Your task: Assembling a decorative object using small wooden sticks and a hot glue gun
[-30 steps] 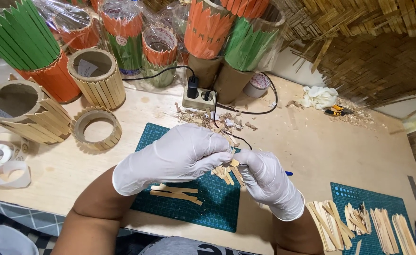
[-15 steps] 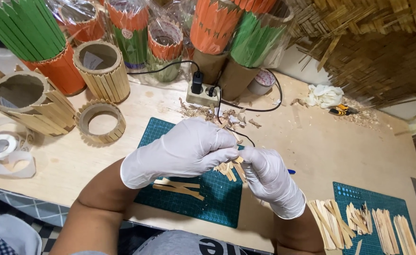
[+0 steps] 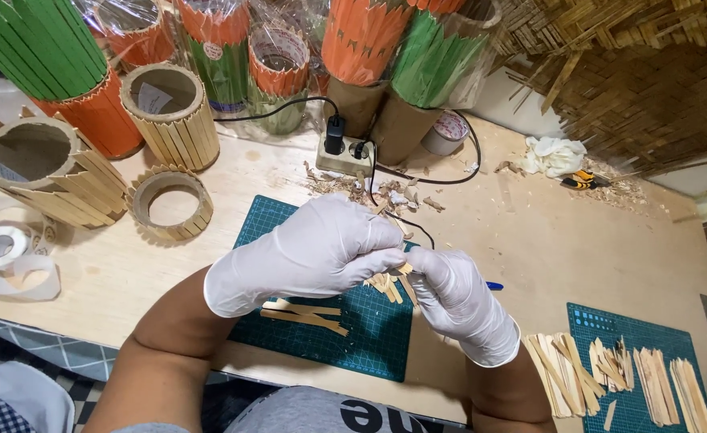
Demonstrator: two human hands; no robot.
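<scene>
While both gloved hands meet above the green cutting mat (image 3: 329,321), the left hand (image 3: 313,252) and right hand (image 3: 457,301) pinch a short wooden stick (image 3: 405,269) between fingertips (its long axis slanting), loose sticks (image 3: 301,314) lying below on the mat.

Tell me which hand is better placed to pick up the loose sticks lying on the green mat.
Left. The left hand hovers right above the loose sticks on the mat; the right hand sits farther off, pinching a wood piece.
</scene>
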